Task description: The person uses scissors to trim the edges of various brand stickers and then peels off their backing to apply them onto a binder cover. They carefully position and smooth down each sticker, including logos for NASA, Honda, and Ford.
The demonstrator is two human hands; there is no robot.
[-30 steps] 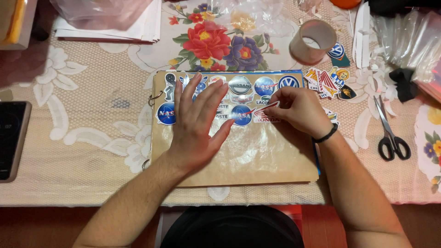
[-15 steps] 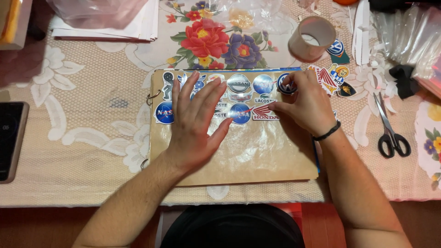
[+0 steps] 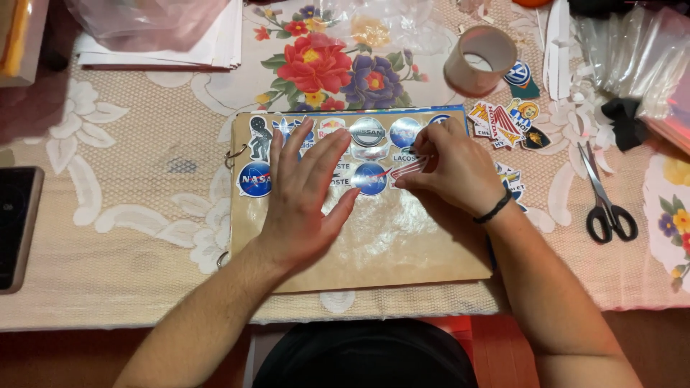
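In the head view, the left hand (image 3: 305, 205) lies flat and open, palm down and fingers spread, on a brown board (image 3: 374, 248) that rests on the lace-covered surface (image 3: 129, 237) directly below the camera. Its fingertips point away from the person, toward the rows of stickers along the board's far edge; a round blue sticker (image 3: 254, 179) sits just to the left of this hand, near the ring binding.

The right hand (image 3: 453, 169) is closed in a pinch on a narrow red-and-white sticker (image 3: 408, 169). The sticker's long axis runs roughly sideways, tilted slightly up toward the right, and its free end points left toward another round blue sticker (image 3: 371, 177) that it nearly touches. So the strip lies just right of the left hand's fingertips and at the fingertips of the right hand, which is clearly the nearer one. Whether the strip is already pressed down on the shiny film covering the board cannot be told.

Beyond the right hand, a roll of tape (image 3: 479, 60) stands on the cloth, with loose stickers (image 3: 503, 122) just beside it. Scissors (image 3: 606, 202) lie well to the right of the right wrist, blades pointing away. A dark phone (image 3: 18, 226) lies far to the left of the left forearm.
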